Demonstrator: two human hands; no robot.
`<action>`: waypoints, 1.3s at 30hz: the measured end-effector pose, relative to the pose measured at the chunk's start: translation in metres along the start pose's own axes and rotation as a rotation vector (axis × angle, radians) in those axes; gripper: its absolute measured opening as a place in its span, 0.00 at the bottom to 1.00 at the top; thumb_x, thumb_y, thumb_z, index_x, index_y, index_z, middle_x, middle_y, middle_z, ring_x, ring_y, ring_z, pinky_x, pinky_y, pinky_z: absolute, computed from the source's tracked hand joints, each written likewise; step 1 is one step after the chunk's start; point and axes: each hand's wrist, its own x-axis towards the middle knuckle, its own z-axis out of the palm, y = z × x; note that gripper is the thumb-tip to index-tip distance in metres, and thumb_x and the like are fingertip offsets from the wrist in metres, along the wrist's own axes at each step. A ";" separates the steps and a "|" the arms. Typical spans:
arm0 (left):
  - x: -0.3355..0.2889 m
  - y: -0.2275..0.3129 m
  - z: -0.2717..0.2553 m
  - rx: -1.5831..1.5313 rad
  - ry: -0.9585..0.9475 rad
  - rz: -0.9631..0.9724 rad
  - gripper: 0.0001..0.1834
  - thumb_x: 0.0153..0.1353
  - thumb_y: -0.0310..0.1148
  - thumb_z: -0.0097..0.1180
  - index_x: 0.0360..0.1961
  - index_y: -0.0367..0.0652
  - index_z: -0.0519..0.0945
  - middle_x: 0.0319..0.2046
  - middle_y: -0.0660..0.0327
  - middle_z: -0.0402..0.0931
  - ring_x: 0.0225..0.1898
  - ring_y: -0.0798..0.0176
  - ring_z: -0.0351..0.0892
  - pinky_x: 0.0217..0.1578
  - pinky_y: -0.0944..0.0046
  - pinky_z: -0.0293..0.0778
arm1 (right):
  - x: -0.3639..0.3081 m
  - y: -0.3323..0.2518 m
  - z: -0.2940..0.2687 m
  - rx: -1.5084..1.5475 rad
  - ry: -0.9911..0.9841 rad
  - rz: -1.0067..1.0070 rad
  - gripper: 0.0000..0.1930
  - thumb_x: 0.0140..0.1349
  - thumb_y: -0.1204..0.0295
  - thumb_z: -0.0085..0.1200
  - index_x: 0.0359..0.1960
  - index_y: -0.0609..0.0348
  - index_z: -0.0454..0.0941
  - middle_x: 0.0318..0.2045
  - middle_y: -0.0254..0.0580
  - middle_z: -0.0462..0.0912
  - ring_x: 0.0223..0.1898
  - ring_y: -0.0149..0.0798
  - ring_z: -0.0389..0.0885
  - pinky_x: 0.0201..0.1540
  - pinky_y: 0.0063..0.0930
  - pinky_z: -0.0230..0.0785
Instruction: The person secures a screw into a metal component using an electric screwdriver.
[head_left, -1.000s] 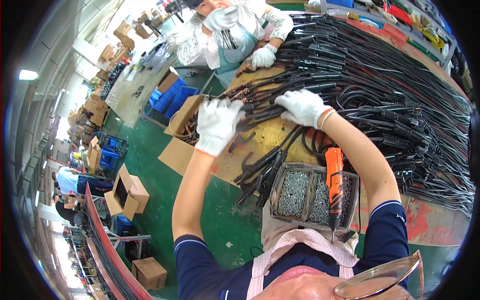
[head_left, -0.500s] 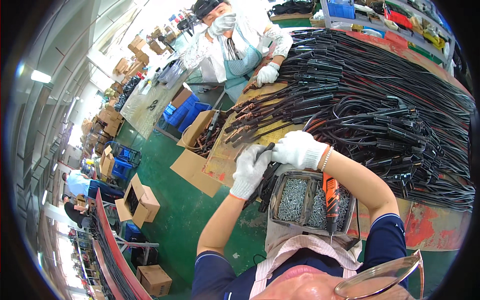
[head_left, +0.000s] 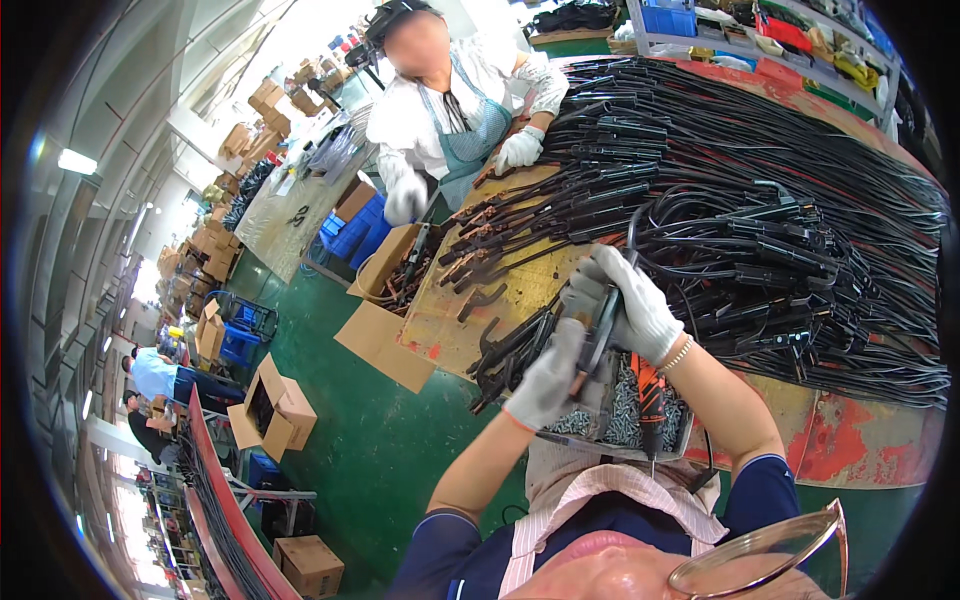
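Both of my hands are gloved in white and close together above the screw box. My left hand (head_left: 545,385) is wrapped round the lower part of a black handle with a cable (head_left: 603,325). Higher up, my right hand (head_left: 640,310) grips the same piece, and its black cable rises toward the pile. Below them is a divided box of small silver screws (head_left: 622,425), partly hidden by my hands. An orange and black electric screwdriver (head_left: 651,400) lies over the box, its bit pointing toward me. Several loose black handle parts (head_left: 505,362) lie left of my hands.
Black cables (head_left: 790,130) with handles and copper ends cover much of the worktable (head_left: 440,325). Across it, a co-worker's gloved hand (head_left: 520,148) rests near the copper ends. An open carton (head_left: 385,265) of copper parts stands at the table's left edge; another carton (head_left: 290,415) is on the floor.
My hands have come nearer to me and over the screw box, and the black handle is now held upright between them. The co-worker's raised hand has dropped toward the carton of copper parts.
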 end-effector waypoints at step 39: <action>0.013 -0.045 -0.008 -0.532 -0.008 0.070 0.24 0.60 0.29 0.62 0.52 0.39 0.62 0.33 0.55 0.77 0.29 0.61 0.83 0.25 0.63 0.83 | -0.113 0.009 -0.046 -2.031 0.226 -0.569 0.31 0.53 0.64 0.66 0.60 0.52 0.70 0.56 0.52 0.71 0.52 0.51 0.76 0.52 0.39 0.72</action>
